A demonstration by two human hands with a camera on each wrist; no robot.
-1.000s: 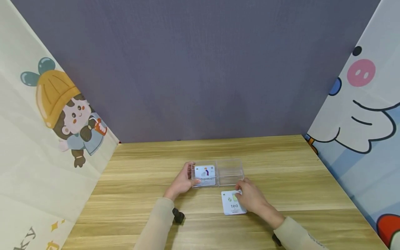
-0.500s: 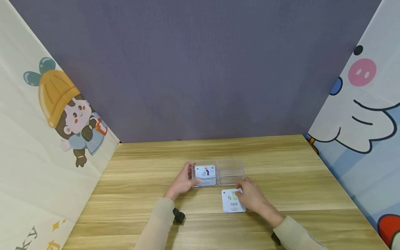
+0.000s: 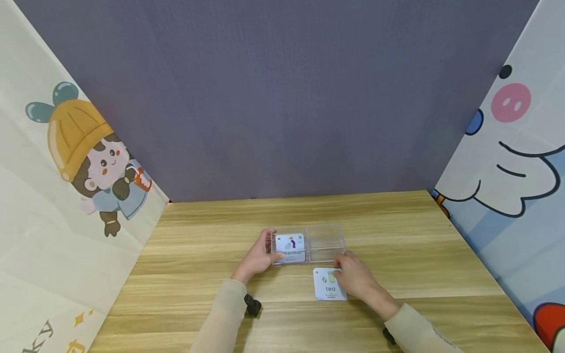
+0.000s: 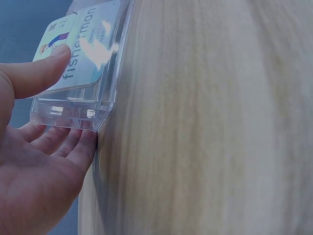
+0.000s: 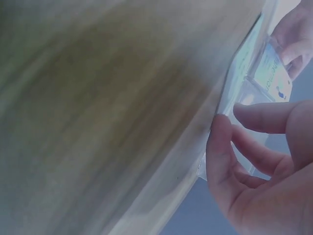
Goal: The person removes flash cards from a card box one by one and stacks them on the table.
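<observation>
A clear plastic box (image 3: 325,243) with two compartments lies on the wooden table. In its left compartment is a stack of word cards, the top one a "fisherman" card (image 3: 290,245); the right compartment holds nothing. My left hand (image 3: 257,256) grips the box's left end, fingers against the end wall and thumb (image 4: 41,73) over the "fisherman" card. Just in front of the right compartment, my right hand (image 3: 356,279) pinches a white "tea" card (image 3: 326,289) at its upper right edge. Thumb and fingertips cover part of the green picture on it.
The wooden table (image 3: 198,245) runs back to a grey-purple panel (image 3: 282,122). Printed cloth walls stand on both sides, one with a cartoon child (image 3: 106,162), the other with a pig-nosed figure (image 3: 510,105). Dark wrist-camera mounts (image 3: 252,305) sit by the sleeves.
The "tea" card has shifted very slightly away from me, toward the box, with my right hand still pinching it. My left hand and the box stay in place.
</observation>
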